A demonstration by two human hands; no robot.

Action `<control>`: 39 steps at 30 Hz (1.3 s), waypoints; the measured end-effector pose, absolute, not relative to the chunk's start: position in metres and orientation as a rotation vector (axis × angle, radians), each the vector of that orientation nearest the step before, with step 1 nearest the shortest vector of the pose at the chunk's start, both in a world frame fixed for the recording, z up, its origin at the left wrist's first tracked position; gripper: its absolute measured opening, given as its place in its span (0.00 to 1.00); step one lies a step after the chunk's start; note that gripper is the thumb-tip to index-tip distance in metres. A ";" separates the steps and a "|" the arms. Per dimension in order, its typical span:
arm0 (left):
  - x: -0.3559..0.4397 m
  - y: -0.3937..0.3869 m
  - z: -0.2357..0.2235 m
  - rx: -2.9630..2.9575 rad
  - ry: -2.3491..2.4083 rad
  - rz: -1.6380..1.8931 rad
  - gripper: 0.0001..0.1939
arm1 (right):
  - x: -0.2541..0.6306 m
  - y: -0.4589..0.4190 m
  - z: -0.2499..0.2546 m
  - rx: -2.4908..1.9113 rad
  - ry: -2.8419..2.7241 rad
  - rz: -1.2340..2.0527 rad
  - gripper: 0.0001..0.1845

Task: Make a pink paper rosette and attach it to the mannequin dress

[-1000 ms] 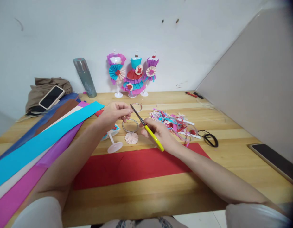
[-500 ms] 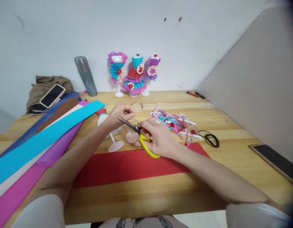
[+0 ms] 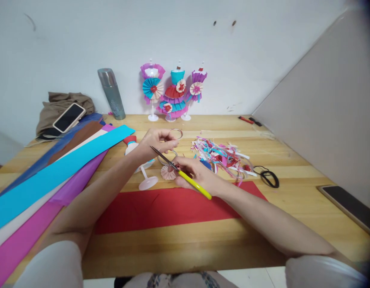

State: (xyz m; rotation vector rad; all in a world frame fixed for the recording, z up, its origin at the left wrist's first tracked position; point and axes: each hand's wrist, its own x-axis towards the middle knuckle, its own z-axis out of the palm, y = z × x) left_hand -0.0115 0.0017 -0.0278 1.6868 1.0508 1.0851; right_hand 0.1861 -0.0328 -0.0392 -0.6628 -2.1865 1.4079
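My right hand (image 3: 195, 172) is wrapped round yellow-handled scissors (image 3: 195, 185), whose dark blades point up and left under my left wrist. My left hand (image 3: 159, 142) pinches its thumb and fingertips together above the blades; anything between them is too small to make out. Below the scissors tips, a pleated pale pink paper rosette (image 3: 167, 173) lies on the table. Partly behind my left forearm leans a small white dress form (image 3: 148, 182) with a red top. A wide red paper strip (image 3: 179, 210) stretches flat beneath both forearms.
A pile of coloured paper scraps (image 3: 222, 154) lies right of centre, near a black cord loop (image 3: 270, 178). Long paper strips (image 3: 59, 168) cover the left side. Three decorated dress forms (image 3: 175, 94) and a flask (image 3: 113, 96) stand along the wall. A phone (image 3: 349, 204) lies at right.
The scissors have turned, so their handles now show nearly edge-on. My left fingertips have shifted slightly right, away from the blades. The whole view has moved a little.
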 end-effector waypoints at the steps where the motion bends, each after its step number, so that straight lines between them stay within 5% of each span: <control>1: -0.011 0.001 -0.026 1.684 1.033 1.096 0.10 | 0.186 -0.033 -0.039 -0.641 -2.157 1.468 0.28; 22: -0.012 -0.005 -0.020 1.672 0.870 1.160 0.11 | 0.176 -0.030 -0.066 0.048 -1.380 2.590 0.36; 39: -0.002 -0.010 -0.019 1.487 0.954 1.186 0.18 | 0.174 -0.028 -0.065 0.014 -1.410 2.689 0.39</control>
